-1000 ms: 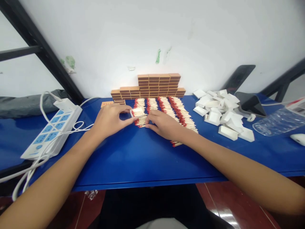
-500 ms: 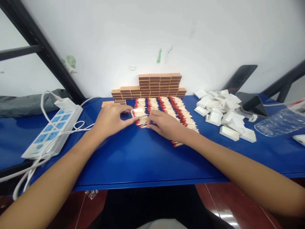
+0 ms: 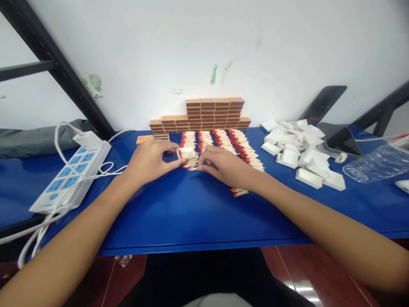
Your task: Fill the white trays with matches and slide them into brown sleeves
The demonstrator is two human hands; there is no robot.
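Between the thumb and fingers of my left hand point(image 3: 148, 162) is a small white matchbox tray point(image 3: 187, 153), tilted, with some red-headed matches inside. It hangs over the near part of the leftmost row of matches point(image 3: 188, 138). My right hand point(image 3: 222, 164) is closed in a pinch beside the stick ends at the near end of that row; what lies between its fingertips is too small to make out. Its back and wrist cover part of the other rows of matches point(image 3: 241, 147). A few more matches point(image 3: 239, 192) show below the right wrist.
Closed matchboxes point(image 3: 214, 113) are stacked against the wall, with an orange one point(image 3: 144, 139) near my left hand. White trays point(image 3: 297, 143) lie heaped on the right, beside a phone point(image 3: 340, 138) and a plastic bottle point(image 3: 377, 164). A power strip point(image 3: 72, 175) with cables lies left on the blue table point(image 3: 179, 217).
My left hand and the tray have shifted very slightly right. My right hand's fingertips have moved a little right and up, still pinched by the matches.
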